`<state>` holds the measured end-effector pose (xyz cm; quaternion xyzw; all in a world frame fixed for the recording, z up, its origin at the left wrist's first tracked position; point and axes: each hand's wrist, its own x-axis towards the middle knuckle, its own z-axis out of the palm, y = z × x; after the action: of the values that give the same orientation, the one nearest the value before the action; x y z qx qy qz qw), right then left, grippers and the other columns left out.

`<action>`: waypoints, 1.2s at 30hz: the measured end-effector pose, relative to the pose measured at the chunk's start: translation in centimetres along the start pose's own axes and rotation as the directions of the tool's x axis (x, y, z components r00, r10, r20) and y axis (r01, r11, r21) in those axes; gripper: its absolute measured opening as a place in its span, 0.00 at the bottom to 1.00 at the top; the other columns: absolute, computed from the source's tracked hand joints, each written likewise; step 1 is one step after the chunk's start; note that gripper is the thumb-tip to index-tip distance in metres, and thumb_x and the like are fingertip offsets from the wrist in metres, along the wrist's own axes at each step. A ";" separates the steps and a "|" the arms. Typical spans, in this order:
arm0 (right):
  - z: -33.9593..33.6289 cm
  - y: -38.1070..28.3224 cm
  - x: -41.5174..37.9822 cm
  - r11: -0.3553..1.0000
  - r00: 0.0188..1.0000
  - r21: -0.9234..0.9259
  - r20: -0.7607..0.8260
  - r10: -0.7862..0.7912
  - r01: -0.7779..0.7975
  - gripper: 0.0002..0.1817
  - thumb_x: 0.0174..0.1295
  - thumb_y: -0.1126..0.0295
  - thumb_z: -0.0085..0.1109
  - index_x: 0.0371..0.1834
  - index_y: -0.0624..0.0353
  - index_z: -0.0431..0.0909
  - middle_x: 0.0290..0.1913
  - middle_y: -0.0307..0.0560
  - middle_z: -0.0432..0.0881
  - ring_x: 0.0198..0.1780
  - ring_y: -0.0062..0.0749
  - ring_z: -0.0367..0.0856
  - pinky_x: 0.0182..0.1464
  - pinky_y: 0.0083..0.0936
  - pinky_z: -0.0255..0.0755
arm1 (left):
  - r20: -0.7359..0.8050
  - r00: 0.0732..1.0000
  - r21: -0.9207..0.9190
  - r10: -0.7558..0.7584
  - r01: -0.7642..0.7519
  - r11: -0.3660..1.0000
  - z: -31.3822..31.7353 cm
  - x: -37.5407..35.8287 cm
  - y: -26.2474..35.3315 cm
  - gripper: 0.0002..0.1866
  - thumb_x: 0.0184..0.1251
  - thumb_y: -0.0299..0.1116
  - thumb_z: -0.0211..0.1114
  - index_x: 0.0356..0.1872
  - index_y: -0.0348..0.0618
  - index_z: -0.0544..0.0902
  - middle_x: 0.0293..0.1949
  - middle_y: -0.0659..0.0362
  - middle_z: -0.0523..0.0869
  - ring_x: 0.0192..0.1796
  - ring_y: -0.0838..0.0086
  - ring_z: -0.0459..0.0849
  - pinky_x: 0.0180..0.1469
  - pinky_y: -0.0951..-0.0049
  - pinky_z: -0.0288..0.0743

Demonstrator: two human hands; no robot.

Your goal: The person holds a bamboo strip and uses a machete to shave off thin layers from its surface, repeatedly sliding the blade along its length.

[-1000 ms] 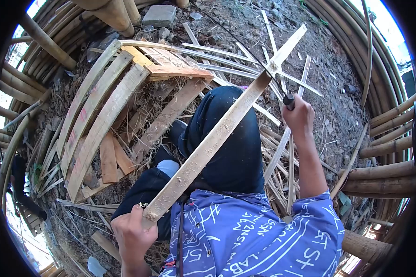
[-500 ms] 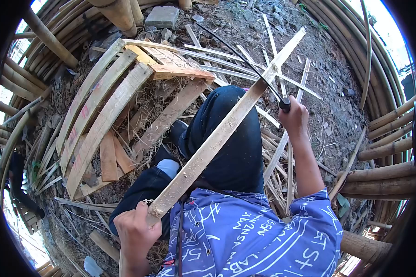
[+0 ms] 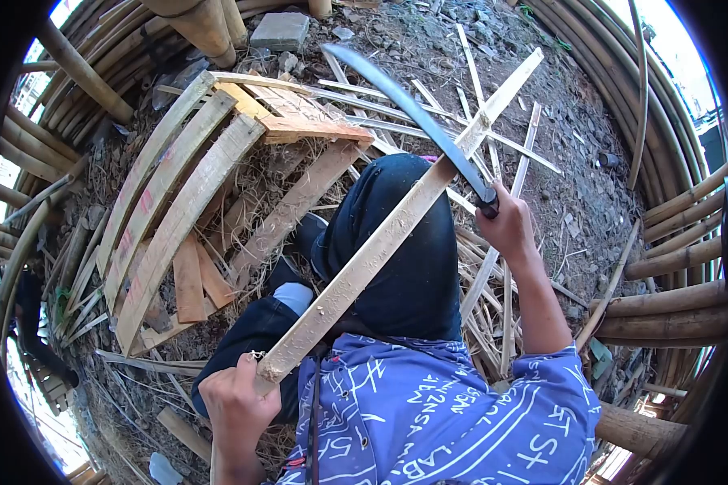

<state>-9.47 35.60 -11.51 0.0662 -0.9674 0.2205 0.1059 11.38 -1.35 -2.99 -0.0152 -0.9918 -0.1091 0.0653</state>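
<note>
My left hand (image 3: pixel 239 398) is closed round the near end of a long split bamboo strip (image 3: pixel 356 275). The strip slants up and away to the right across my raised knee, its pale inner face showing with nubs along it. My right hand (image 3: pixel 505 222) grips the dark handle of a machete (image 3: pixel 416 113). Its long curved blade crosses over the strip beyond my knee, flat side toward me, tip pointing up and left.
A slatted wooden crate (image 3: pixel 303 125) lies at the left among shavings and loose boards. Thin bamboo strips (image 3: pixel 526 145) are scattered over the stony ground (image 3: pixel 574 194). Stacked bamboo poles (image 3: pixel 671 311) line the right, and a flat stone block (image 3: pixel 280 31) sits at the back.
The machete has turned in my right hand, from edge-on to showing its broad blade face. My right hand has shifted slightly nearer and left; my left hand and the strip stay almost still.
</note>
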 end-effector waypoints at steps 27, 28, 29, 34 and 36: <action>1.3 4.0 3.3 0.959 0.979 0.224 0.144 0.141 -0.172 0.07 0.46 0.75 0.62 0.21 0.63 0.73 0.17 0.43 0.73 0.20 0.23 0.68 0.25 0.26 0.63 | -0.017 1.000 0.076 -0.021 0.022 0.997 -0.7 -0.3 -0.9 0.14 0.33 0.26 0.64 0.27 0.40 0.74 0.17 0.55 0.73 0.23 0.59 0.77 0.32 0.63 0.66; 1.1 3.2 3.3 0.962 0.981 0.225 0.147 0.124 -0.155 0.07 0.46 0.75 0.62 0.21 0.63 0.73 0.17 0.43 0.73 0.20 0.23 0.68 0.25 0.26 0.63 | -0.004 1.000 0.052 -0.028 0.028 0.998 -0.6 -0.2 -1.0 0.14 0.33 0.26 0.64 0.27 0.40 0.74 0.17 0.55 0.73 0.22 0.59 0.76 0.32 0.62 0.66; 0.7 1.8 2.3 0.950 0.978 0.257 0.150 0.144 -0.179 0.08 0.47 0.74 0.63 0.21 0.63 0.72 0.17 0.40 0.72 0.21 0.20 0.68 0.25 0.24 0.62 | 0.015 0.999 0.028 -0.035 0.034 0.999 -0.7 -0.2 -1.1 0.14 0.33 0.27 0.65 0.27 0.40 0.74 0.17 0.55 0.72 0.22 0.59 0.76 0.32 0.62 0.66; 0.7 0.5 0.1 0.976 0.983 0.216 0.179 -0.035 -0.004 0.08 0.48 0.75 0.63 0.23 0.63 0.72 0.17 0.47 0.71 0.20 0.33 0.70 0.27 0.29 0.66 | 0.010 0.999 0.046 -0.034 0.034 0.998 -0.4 0.2 -1.3 0.15 0.32 0.28 0.66 0.27 0.40 0.74 0.17 0.55 0.72 0.22 0.59 0.76 0.31 0.62 0.65; 2.1 3.3 1.4 0.995 0.992 0.100 0.124 -0.006 -0.007 0.05 0.46 0.74 0.61 0.21 0.63 0.76 0.20 0.56 0.77 0.22 0.45 0.76 0.30 0.33 0.70 | 0.001 1.000 0.063 -0.007 0.007 0.998 -0.7 0.1 -1.1 0.15 0.32 0.28 0.67 0.28 0.40 0.75 0.17 0.56 0.73 0.22 0.59 0.76 0.31 0.62 0.65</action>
<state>-11.73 37.49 -14.39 0.0846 -0.9598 0.2641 0.0422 11.30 -2.58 -2.55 -0.0098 -0.9948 -0.0781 0.0650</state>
